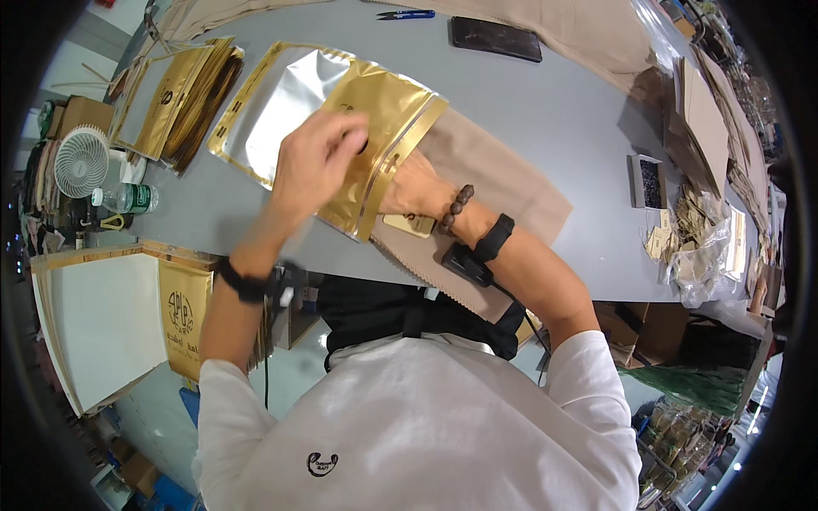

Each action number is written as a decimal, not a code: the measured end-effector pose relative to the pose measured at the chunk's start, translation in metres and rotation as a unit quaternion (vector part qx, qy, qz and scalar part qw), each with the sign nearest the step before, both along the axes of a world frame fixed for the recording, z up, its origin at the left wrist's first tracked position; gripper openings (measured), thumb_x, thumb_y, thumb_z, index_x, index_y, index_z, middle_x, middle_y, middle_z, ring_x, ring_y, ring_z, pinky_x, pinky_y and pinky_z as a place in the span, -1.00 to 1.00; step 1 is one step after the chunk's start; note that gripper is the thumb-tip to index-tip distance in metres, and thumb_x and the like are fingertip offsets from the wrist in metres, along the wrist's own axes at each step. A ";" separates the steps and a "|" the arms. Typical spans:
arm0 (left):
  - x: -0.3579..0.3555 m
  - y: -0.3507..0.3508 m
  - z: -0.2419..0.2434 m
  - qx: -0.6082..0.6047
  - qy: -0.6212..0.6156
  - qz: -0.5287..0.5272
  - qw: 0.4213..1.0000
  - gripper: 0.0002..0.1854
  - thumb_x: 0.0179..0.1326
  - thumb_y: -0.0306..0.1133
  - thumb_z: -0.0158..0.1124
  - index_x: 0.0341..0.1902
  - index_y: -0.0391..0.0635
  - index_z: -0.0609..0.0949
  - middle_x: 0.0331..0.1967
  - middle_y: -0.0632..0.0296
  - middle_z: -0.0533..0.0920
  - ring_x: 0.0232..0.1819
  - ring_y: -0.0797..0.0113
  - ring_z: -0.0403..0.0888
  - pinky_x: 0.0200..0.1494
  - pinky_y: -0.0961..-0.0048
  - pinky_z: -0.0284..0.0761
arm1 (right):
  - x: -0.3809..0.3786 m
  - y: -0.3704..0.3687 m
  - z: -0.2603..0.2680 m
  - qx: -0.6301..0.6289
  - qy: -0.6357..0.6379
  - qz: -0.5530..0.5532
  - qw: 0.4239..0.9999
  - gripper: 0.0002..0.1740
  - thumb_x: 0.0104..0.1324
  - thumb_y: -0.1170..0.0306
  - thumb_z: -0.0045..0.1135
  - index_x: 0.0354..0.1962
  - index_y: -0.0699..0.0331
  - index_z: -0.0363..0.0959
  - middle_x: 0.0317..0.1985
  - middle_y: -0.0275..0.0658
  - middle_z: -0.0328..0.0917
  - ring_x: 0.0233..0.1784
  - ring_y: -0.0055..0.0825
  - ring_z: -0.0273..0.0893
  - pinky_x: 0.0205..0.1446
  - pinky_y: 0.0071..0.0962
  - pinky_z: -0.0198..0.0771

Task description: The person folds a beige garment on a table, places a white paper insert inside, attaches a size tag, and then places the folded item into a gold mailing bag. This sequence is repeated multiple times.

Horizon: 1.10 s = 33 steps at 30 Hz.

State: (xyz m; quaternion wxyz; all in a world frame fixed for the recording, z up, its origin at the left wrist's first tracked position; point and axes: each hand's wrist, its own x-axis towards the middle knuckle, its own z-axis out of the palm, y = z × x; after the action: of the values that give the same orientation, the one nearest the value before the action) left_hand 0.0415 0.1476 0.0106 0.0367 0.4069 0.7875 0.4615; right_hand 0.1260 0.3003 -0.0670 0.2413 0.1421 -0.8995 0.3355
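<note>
A gold and silver zip-top plastic bag [383, 96] lies slanted on the grey table. My left hand [319, 160], blurred, is over the bag's middle with its fingers curled; whether it grips anything I cannot tell. At the bag's zip end is my right hand [415, 185], its fingers hidden inside or under the bag's edge. Folded beige fabric [511, 172] with a scalloped edge stretches from beneath the bag and my right forearm. A small gold hang tag [410, 225] rests on the fabric beside my right wrist.
Stacked gold bags [192, 96], a white fan [82, 161] and a plastic bottle [128, 198] are at left. A phone [496, 39] and blue thread snips [406, 15] lie at the far side. Cardboard sheets [696, 128], a small box [648, 182] and loose tags [658, 239] are at right.
</note>
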 end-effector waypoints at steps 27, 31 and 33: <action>0.069 -0.046 -0.047 0.087 0.186 -0.029 0.978 -0.79 0.08 -0.62 0.51 -0.23 -0.18 0.68 -0.33 0.10 0.70 -0.32 0.08 0.66 -0.24 0.31 0.59 | -0.014 -0.026 0.016 0.158 -0.201 -0.063 0.965 -0.66 0.27 0.18 0.20 -0.08 0.15 0.66 -0.11 -0.15 0.72 -0.01 -0.13 0.65 0.04 -0.10 0.53; 0.072 -0.051 -0.045 0.072 0.117 0.040 0.990 -0.83 0.17 -0.60 0.51 -0.20 -0.19 0.70 -0.31 0.14 0.70 -0.35 0.23 0.66 -0.32 0.38 0.58 | -0.024 -0.022 0.014 0.163 -0.200 -0.033 0.966 -0.66 0.26 0.20 0.20 -0.08 0.17 0.66 -0.11 -0.14 0.71 0.00 -0.13 0.65 0.05 -0.10 0.52; 0.073 -0.054 -0.046 0.075 0.123 0.041 0.989 -0.84 0.20 -0.58 0.51 -0.17 -0.18 0.72 -0.30 0.15 0.70 -0.35 0.28 0.67 -0.35 0.41 0.58 | -0.013 -0.015 0.020 0.175 -0.212 -0.018 0.961 -0.67 0.26 0.21 0.20 -0.09 0.17 0.66 -0.11 -0.13 0.71 0.00 -0.13 0.64 0.06 -0.10 0.52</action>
State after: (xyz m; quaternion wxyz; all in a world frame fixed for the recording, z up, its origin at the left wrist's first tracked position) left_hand 0.1150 0.0939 -0.0354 -0.1096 0.4298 0.7649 0.4672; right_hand 0.1130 0.2857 -0.0474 0.0220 0.0917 -0.9770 0.1913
